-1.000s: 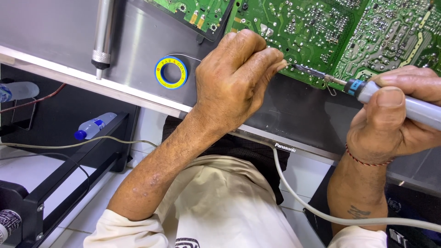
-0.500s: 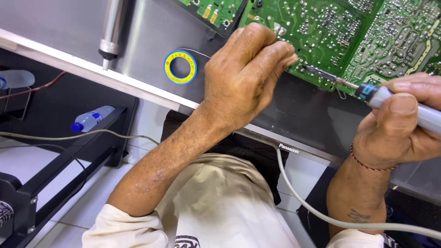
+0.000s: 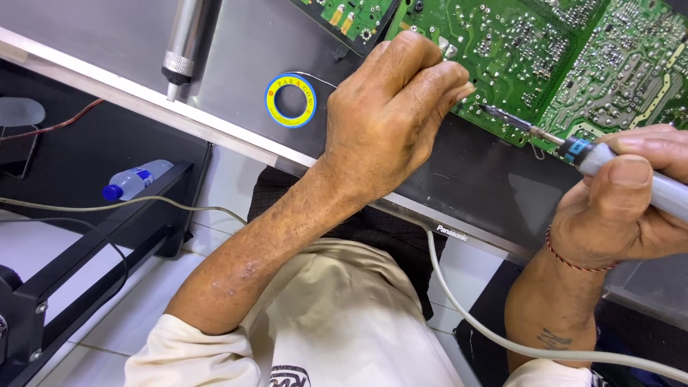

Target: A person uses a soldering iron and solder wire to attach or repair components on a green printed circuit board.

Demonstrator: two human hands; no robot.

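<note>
Two hands meet at a green board (image 3: 573, 50): left hand (image 3: 390, 118) pinches thin solder wire by the joint, right hand (image 3: 623, 208) grips a soldering iron (image 3: 566, 147), tip touching the board.

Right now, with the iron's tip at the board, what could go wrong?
1. The left hand pinches solder wire close to the iron tip; its fingers could get burned.
2. The tip sits among dense joints on the green board; a slip could bridge neighbouring pads.
3. The iron's cord trails across the person's lap; a snag could jerk the right hand.
</note>
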